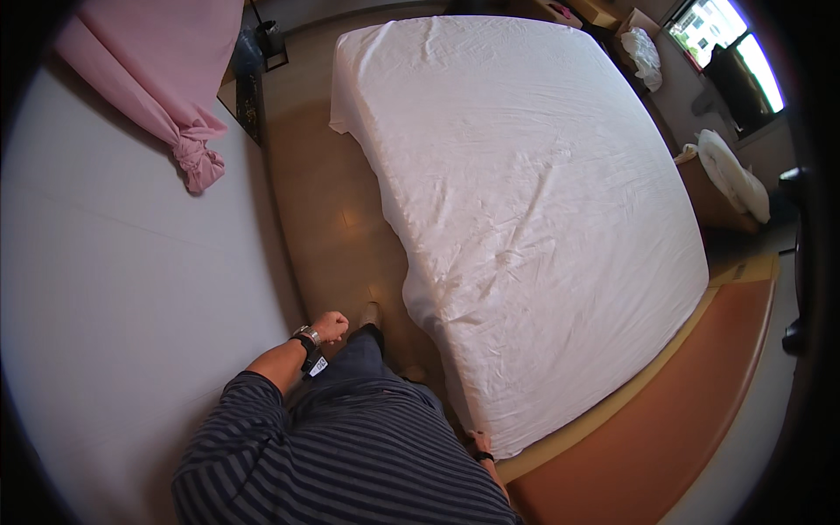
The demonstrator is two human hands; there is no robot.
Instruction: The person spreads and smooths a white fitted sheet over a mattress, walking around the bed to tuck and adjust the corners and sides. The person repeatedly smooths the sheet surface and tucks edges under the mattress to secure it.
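Note:
A white sheet (525, 197) covers the bed before me, with creases across its middle and its near side hanging down unevenly. My right hand (481, 441) is low at the sheet's corner beside the headboard, touching the cloth. Part of that hand is hidden, so its grip on the fabric is unclear. My left hand (331, 326) hangs in front of my body, away from the bed. Its fingers are curled in and nothing shows in them. A metal watch (308, 335) is on that wrist.
A brown padded headboard (656, 407) borders the bed at lower right. Pink curtain cloth (190, 118), knotted at its end, hangs by the white wall (131, 262). Wooden flooring (328, 197) runs between wall and bed. A rolled white quilt (732, 174) rests beyond the bed.

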